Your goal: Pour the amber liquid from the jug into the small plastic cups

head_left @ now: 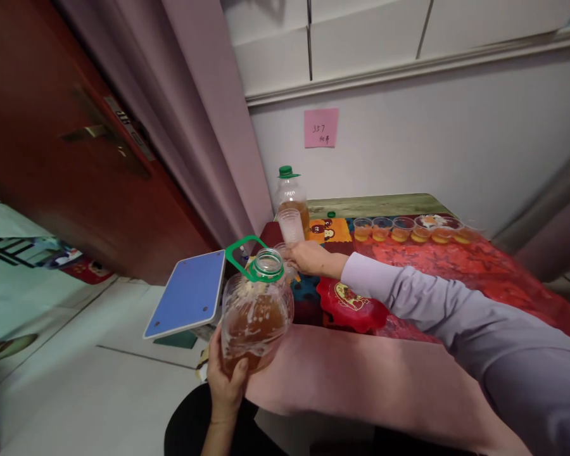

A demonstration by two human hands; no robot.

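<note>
Red patterned covering (498,269) is spreading over the table, with a pink cloth (361,364) hanging along the near edge. Nearest the person, the open jug (256,316) is holding amber-brown liquid, its mouth showing no cap and its green handle (237,253) sticking out from the neck. The left hand (225,380) is gripping this jug low on its side, fingers and thumb wrapping the wall. Behind, the capped jug (286,187) is containing similar liquid and standing near the wall. A red scalloped dish (349,310) is lying below the right forearm. Nested clear cups (291,225) are rising just beyond the right hand (313,258), which is closing narrowly, apparently on the rim of a clear cup (285,253) beside the open jug's mouth. Good handling is calling for a firm low grip against the liquid's shifting weight, and a light pinch, since thin plastic is likely to be buckling under pressure. Farther right, a row of cups (401,231) is holding shallow yellow-orange liquid. Smallest, a loose green cap (331,214) is lying behind.
</note>
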